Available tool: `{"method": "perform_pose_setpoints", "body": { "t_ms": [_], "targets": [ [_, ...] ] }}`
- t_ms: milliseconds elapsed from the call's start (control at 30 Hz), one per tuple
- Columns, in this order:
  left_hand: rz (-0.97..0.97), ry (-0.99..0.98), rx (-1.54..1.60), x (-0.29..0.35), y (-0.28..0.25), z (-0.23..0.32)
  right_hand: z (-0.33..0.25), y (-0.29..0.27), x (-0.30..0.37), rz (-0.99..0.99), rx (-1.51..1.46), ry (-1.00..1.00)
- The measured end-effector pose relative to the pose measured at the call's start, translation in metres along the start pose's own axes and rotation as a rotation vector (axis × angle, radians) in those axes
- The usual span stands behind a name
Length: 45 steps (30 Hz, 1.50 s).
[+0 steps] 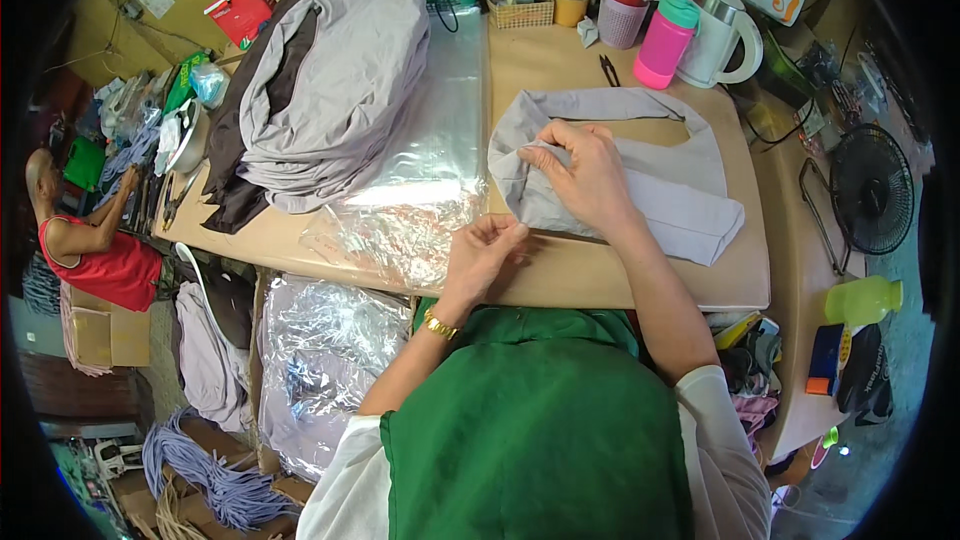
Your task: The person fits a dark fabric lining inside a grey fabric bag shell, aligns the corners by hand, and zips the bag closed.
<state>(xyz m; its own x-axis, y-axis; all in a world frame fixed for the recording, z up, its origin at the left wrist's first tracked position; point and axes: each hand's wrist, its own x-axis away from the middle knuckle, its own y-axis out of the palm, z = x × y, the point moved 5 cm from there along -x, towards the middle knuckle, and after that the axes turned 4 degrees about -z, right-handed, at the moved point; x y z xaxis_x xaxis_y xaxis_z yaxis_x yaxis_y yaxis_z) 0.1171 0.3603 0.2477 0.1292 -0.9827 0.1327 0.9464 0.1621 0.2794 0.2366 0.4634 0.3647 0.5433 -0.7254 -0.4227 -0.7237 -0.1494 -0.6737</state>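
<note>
A light grey fabric piece point(690, 215) lies on the tan table in front of me, its band forming an open loop at the far side. My right hand point(588, 175) rests over its left part and pinches the cloth between thumb and fingers. Close to the table's front edge, my left hand point(482, 252) is closed in a pinch just below the cloth's lower left corner. Whatever is between its fingertips is too small to make out. Beyond the fabric lie small black thread snips point(609, 70).
Left on the table point(570, 270) are a grey garment pile point(340, 90) and clear plastic bags point(430, 150). A pink bottle point(663, 40) and white kettle point(712, 35) stand at the back. A black fan point(872, 188) is right; a person in red point(110, 255) works far left.
</note>
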Motion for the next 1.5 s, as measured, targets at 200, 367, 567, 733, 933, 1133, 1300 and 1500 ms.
{"method": "perform_pose_setpoints", "body": {
  "t_ms": [200, 367, 567, 733, 933, 1133, 1300, 1500],
  "targets": [
    [0.063, 0.129, 0.055, -0.015, 0.007, -0.001, 0.007, -0.006, -0.004, 0.07, -0.127, -0.005],
    [0.163, 0.244, 0.29, -0.005, 0.013, 0.004, 0.005, -0.006, -0.002, 0.143, -0.171, -0.019],
    [0.211, 0.481, 0.209, -0.014, 0.007, 0.004, 0.01, -0.004, -0.006, 0.2, -0.318, 0.019],
    [0.169, 0.467, -0.009, -0.008, 0.011, 0.011, 0.024, -0.007, -0.015, 0.273, -0.382, 0.149],
    [-0.115, 0.089, 0.708, -0.009, 0.019, 0.009, 0.02, -0.014, -0.012, 0.255, -0.116, 0.054],
    [-0.17, 0.09, 0.684, -0.006, 0.021, 0.016, 0.02, -0.019, -0.006, 0.435, -0.022, -0.084],
    [0.041, 0.326, 0.186, -0.004, 0.018, 0.023, 0.007, -0.026, 0.0, 0.49, 0.026, -0.184],
    [0.25, 0.612, -0.308, 0.003, 0.017, 0.041, -0.001, -0.024, 0.0, 0.472, 0.11, -0.281]
  ]
}}
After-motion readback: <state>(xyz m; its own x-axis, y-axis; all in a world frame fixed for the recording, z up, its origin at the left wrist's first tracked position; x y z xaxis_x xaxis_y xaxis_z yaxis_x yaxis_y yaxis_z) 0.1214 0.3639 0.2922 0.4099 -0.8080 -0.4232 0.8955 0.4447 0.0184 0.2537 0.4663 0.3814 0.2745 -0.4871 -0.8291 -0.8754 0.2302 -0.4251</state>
